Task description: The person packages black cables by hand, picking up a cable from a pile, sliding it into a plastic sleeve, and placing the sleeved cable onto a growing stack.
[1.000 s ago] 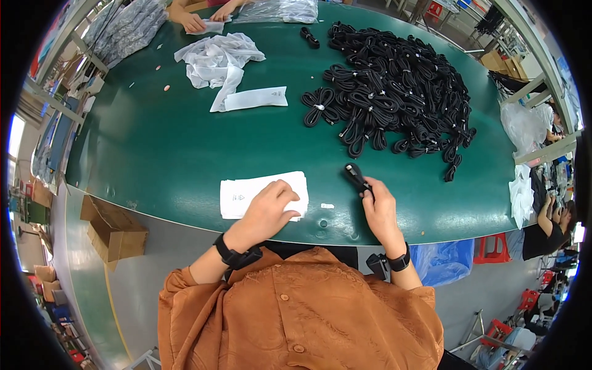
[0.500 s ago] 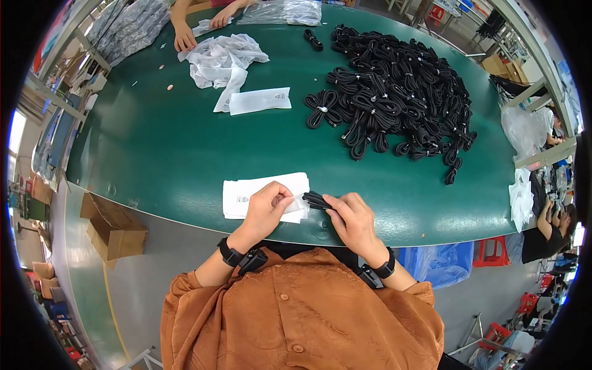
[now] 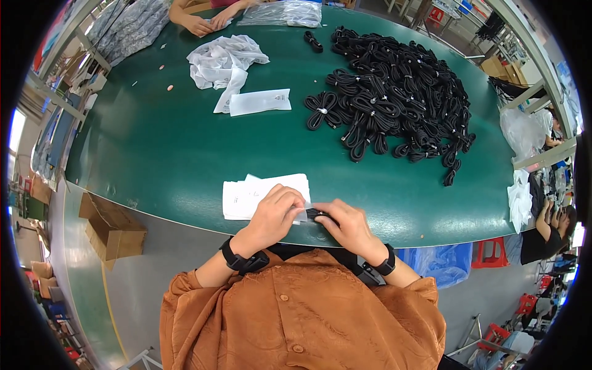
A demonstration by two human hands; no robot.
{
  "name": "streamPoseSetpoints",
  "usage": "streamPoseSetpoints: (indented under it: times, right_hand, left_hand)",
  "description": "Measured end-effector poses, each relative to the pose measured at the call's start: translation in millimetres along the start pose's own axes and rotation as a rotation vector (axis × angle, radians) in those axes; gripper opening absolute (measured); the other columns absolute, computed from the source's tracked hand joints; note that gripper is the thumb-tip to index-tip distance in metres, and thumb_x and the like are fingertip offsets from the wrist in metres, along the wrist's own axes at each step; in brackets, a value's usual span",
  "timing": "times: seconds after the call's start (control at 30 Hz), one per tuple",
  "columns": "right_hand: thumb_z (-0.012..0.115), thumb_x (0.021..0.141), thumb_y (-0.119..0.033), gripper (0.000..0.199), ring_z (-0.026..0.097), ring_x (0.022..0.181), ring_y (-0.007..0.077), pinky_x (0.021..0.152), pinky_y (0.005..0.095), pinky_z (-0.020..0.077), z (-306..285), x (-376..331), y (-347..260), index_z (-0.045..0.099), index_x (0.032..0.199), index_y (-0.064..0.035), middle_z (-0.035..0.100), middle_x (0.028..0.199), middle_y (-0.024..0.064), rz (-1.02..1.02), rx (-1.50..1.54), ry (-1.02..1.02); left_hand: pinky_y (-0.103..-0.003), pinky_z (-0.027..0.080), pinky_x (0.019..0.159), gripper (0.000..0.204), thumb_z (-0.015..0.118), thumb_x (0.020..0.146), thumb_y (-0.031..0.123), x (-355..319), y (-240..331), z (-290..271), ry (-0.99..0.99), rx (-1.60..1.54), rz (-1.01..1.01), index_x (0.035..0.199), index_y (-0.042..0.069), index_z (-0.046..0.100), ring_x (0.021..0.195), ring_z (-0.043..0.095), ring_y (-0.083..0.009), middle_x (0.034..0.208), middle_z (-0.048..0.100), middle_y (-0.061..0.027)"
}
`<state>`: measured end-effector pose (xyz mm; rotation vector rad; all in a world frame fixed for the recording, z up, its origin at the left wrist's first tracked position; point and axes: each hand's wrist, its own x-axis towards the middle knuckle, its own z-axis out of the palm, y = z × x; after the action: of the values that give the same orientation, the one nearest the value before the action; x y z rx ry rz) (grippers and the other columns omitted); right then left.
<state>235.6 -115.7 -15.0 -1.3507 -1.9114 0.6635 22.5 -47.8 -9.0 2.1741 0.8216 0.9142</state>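
Close to the table's near edge, my left hand pinches a translucent white plastic bag by its mouth. My right hand grips a coiled black cable and holds its end at the bag's opening. Part of the coil seems to lie inside the bag, though my fingers hide much of it. Under and left of my left hand lies a stack of flat white bags with small dark print.
A big heap of coiled black cables covers the table's far right. Crumpled white bags and one flat bag lie far left. Across the table, another person's hands handle a bag. A cardboard box stands on the floor.
The cable and the bag's mouth have come together, and my right hand has moved slightly left and down. The other person's hands have drawn together, away from the crumpled bags.
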Motion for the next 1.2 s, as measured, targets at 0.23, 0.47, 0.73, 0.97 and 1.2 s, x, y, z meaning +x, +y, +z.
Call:
streamPoseSetpoints:
  times: [0.23, 0.47, 0.73, 0.97, 1.2]
  right_hand:
    - [0.071, 0.087, -0.002, 0.027, 0.063, 0.084, 0.0229, 0.072, 0.0318, 0.0527, 10, 13, 2, 0.068, 0.114, -0.0059, 0.056, 0.105, 0.0133, -0.108, 0.129, 0.134]
    - [0.072, 0.086, -0.002, 0.041, 0.061, 0.083, 0.0216, 0.071, 0.0311, 0.0527, -12, 43, -14, 0.063, 0.125, -0.0083, 0.054, 0.110, 0.0141, -0.191, 0.119, 0.278]
    - [0.073, 0.088, -0.020, 0.035, 0.062, 0.084, 0.0366, 0.067, 0.0428, 0.0533, -48, 59, 72, 0.061, 0.117, -0.0042, 0.058, 0.100, 0.0181, 0.083, -0.724, 0.196]
    - [0.068, 0.091, -0.014, 0.020, 0.061, 0.072, 0.0303, 0.060, 0.0397, 0.0523, -46, 30, 79, 0.054, 0.095, -0.0009, 0.060, 0.089, 0.0161, 0.179, -0.708, 0.245]
    - [0.054, 0.095, -0.006, 0.005, 0.057, 0.061, 0.0104, 0.054, 0.0252, 0.0465, -55, -4, 19, 0.050, 0.095, -0.0025, 0.068, 0.088, 0.0116, 0.501, 0.377, 0.232]
  left_hand:
    - [-0.031, 0.048, 0.076, 0.011, 0.067, 0.086, -0.003, 16, 10, -8, 0.026, 0.011, 0.023, 0.087, 0.003, 0.057, 0.092, 0.059, -0.0179, 0.101, 0.066, -0.0062]
    - [-0.026, 0.048, 0.075, 0.010, 0.064, 0.091, 0.003, 51, -8, -48, 0.133, -0.605, -0.251, 0.100, 0.002, 0.061, 0.088, 0.059, -0.0127, 0.101, 0.065, -0.0043]
    - [-0.026, 0.047, 0.067, 0.020, 0.070, 0.086, 0.004, 79, -24, -87, 0.516, -0.009, -0.030, 0.106, 0.006, 0.064, 0.083, 0.056, -0.0122, 0.101, 0.060, -0.0032]
    - [-0.033, 0.051, 0.069, 0.019, 0.074, 0.080, 0.003, -3, -16, -5, -0.063, 0.227, 0.143, 0.096, 0.003, 0.064, 0.080, 0.061, -0.0259, 0.097, 0.060, -0.0115]
    - [-0.034, 0.050, 0.064, 0.011, 0.071, 0.084, 0.001, -11, -20, 2, -0.006, 0.161, 0.009, 0.088, 0.001, 0.061, 0.075, 0.061, -0.0255, 0.090, 0.061, -0.0095]
